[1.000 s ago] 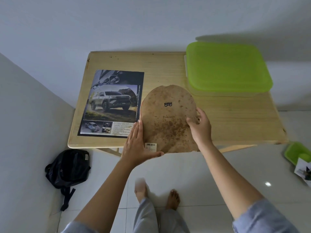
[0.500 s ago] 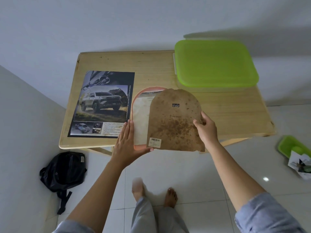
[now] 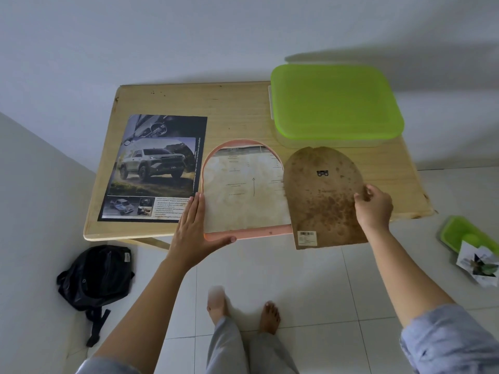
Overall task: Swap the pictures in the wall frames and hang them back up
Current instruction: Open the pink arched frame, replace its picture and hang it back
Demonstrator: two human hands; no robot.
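A pink arch-shaped frame (image 3: 243, 234) lies face down at the front edge of the wooden table (image 3: 243, 109). A stained white sheet (image 3: 243, 195) shows inside it. My left hand (image 3: 197, 230) grips the frame's lower left corner, thumb under the bottom rail. My right hand (image 3: 374, 206) holds the brown arch-shaped backing board (image 3: 324, 201) by its right edge, beside the frame on the right. The board has a small metal hanger and a barcode sticker. A car picture (image 3: 154, 168) lies flat on the table, left of the frame.
A clear container with a green lid (image 3: 334, 101) stands at the table's back right. A black backpack (image 3: 94, 276) sits on the tiled floor at the left by the wall. A small green box (image 3: 459, 232) and crumpled paper (image 3: 478, 265) lie on the floor at right.
My right hand has drawn the backing board off the frame to the right, uncovering the white sheet. My left hand has stayed on the frame's corner.
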